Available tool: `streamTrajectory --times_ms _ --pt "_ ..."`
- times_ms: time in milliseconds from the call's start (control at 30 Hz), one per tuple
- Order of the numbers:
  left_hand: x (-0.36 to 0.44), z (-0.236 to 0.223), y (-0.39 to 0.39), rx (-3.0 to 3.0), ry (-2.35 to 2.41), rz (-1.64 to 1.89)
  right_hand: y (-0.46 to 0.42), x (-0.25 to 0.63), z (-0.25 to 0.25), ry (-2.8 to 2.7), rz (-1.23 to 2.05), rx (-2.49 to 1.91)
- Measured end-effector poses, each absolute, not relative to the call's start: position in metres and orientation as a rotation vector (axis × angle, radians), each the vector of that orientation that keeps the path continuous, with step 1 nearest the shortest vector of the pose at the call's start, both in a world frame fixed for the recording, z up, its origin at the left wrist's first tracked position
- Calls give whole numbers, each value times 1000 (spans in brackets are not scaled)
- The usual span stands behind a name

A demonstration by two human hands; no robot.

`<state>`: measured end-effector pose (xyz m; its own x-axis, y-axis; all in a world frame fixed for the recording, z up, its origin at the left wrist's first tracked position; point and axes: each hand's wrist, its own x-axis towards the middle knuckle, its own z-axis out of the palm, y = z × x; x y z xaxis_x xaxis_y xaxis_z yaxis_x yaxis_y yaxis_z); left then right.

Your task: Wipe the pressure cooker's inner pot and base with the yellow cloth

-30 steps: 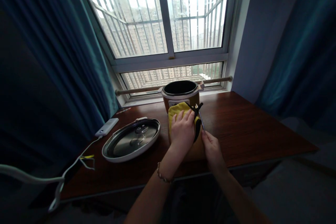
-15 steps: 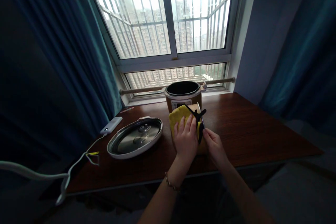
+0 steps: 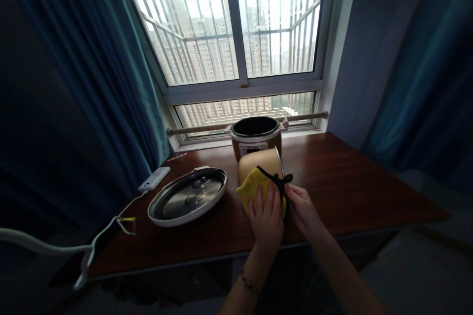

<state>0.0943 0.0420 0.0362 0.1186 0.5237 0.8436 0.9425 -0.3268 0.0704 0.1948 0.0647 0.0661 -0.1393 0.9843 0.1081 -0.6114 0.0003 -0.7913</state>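
On the table, a gold-coloured inner pot (image 3: 258,163) lies tipped on its side, its metal rim to the right. My left hand (image 3: 266,216) presses a yellow cloth (image 3: 254,186) with black edging onto the pot's outer wall, its fingers bent over the cloth. At the rim, my right hand (image 3: 301,203) pinches the pot's edge, close to the cloth's dark trim. Behind the pot stands a rice cooker body (image 3: 256,140), uncovered and dark inside, with a control panel on its front.
A round cooker lid (image 3: 186,199) lies inner side up on the left of the wooden table (image 3: 351,182). Beyond it is a white power bank (image 3: 155,178) with a white cable (image 3: 107,226) running off the left edge. A barred window (image 3: 277,34) and blue curtains (image 3: 121,59) surround the table.
My left hand and the yellow cloth have slid down the pot's side toward me, baring more of its gold wall. My right hand stays at the rim. The view has shifted slightly.
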Motion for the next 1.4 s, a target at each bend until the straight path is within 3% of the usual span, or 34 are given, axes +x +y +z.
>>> streamTrajectory --times_ms 233,467,667,867,1000,1167,1400 --pt "89 15 24 -1823 -1307 -1226 48 184 91 -741 1584 -601" --pt "65 40 33 -1906 -1510 -1179 55 182 106 -712 1672 -585" --pt "24 71 64 -1925 -1755 -1605 62 180 105 -704 1670 -599" --pt "38 80 64 -2030 -1609 -1254 69 175 107 -671 1623 -638" --pt "60 63 51 -2019 -1476 -1099 75 175 111 -684 1599 -679" --pt "76 18 43 -1881 -1280 -1158 78 176 111 -689 1594 -697" --pt "50 -20 42 -1904 -1055 -1103 81 177 112 -671 1648 -686"
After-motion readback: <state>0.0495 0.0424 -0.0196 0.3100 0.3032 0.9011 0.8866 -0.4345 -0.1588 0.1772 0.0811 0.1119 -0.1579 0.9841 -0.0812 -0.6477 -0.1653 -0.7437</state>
